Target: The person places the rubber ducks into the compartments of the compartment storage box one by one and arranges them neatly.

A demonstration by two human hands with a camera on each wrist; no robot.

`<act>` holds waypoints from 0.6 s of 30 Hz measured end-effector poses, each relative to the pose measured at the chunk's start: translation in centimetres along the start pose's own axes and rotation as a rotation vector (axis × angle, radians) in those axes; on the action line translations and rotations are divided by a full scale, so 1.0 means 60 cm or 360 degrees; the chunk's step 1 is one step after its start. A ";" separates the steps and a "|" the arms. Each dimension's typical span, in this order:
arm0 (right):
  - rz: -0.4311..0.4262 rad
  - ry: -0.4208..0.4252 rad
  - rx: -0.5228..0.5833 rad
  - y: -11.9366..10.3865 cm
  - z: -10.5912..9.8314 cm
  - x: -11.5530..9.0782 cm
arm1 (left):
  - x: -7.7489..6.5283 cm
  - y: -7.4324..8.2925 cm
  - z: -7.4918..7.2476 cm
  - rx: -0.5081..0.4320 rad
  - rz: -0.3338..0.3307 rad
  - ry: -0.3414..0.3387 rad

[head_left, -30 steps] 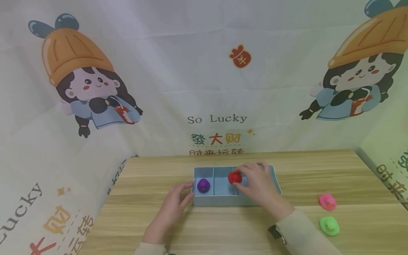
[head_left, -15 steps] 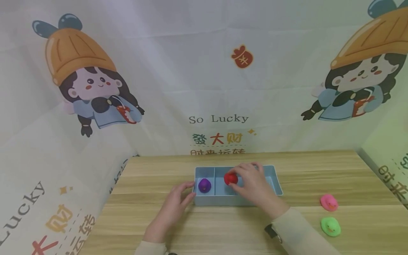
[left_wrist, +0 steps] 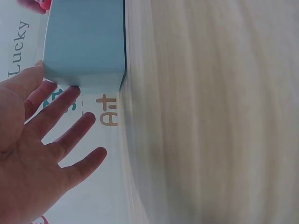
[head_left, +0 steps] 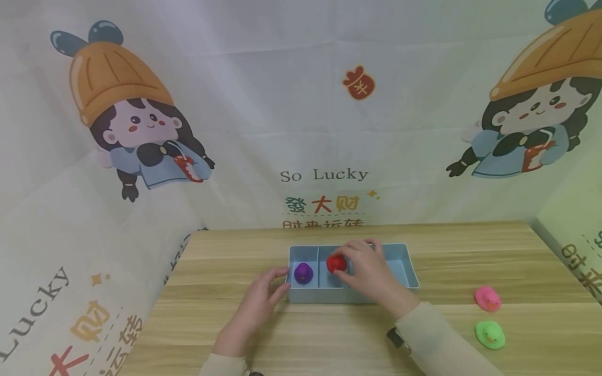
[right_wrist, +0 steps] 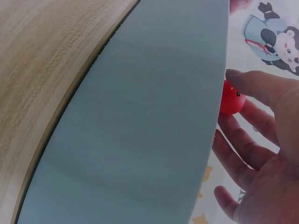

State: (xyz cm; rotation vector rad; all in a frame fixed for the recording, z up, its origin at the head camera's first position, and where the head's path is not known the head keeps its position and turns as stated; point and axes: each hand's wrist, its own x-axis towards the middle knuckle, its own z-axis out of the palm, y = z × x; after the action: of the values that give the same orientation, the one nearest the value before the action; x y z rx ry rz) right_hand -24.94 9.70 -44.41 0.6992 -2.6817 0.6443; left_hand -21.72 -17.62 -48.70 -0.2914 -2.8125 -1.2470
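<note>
Item, one light-blue tray, set lengthwise on a wood-grain table and split by crosswise partitions, of which I see one plainly, near the left end; item, one red toy, black eye showing in my right wrist view, placed just right of that partition, partly above the tray's front wall, its underside hidden from me, so I cannot tell whether it touches the tray floor; item, one right hand, reaching over the front wall and pinching the red toy between thumb and fingers, little finger apart; item, one left hand, fingers spread, thumb and nearest fingertips at the tray's left end, the other fingers clear of it in my left wrist view; item, one purple duck, resting in the leftmost compartment; items, one pink duck and one green duck, both orange-beaked, lying on the table well to the right of the tray, the green nearer the person; item, beige sleeves on both arms; item, one pale printed cloth behind the table, bearing cartoon figures and the lettering "So Lucky"
</note>
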 end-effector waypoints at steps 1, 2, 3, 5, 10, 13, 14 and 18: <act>0.0002 -0.0008 0.0000 0.000 0.001 0.001 | 0.000 0.000 0.000 0.0002 -0.0003 0.0000; 0.0004 -0.0017 0.0000 0.001 0.002 0.002 | 0.000 0.000 0.001 0.0001 -0.0002 0.0002; 0.0007 -0.0025 0.0001 0.001 0.004 0.003 | 0.001 0.000 0.001 -0.0001 -0.0004 0.0003; 0.0007 -0.0038 0.0009 0.001 0.007 0.005 | 0.000 -0.001 0.001 -0.0002 -0.0006 0.0005; -0.0010 -0.0047 0.0032 0.003 0.015 0.007 | 0.000 -0.001 0.002 -0.0006 0.0005 0.0008; -0.0019 -0.0065 0.0032 0.003 0.019 0.008 | 0.000 0.000 0.001 -0.0008 0.0011 0.0008; -0.0021 -0.0075 0.0030 0.003 0.020 0.008 | -0.001 0.000 0.001 -0.0009 0.0010 0.0008; -0.0029 -0.0125 0.0031 0.001 0.024 0.011 | -0.001 0.001 0.001 -0.0015 0.0001 0.0005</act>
State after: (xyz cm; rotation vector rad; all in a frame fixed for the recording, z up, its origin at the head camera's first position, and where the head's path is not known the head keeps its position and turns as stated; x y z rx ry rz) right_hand -25.79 8.80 -45.38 0.7683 -2.7407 0.6522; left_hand -21.63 -17.58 -48.71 -0.2906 -2.8044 -1.2596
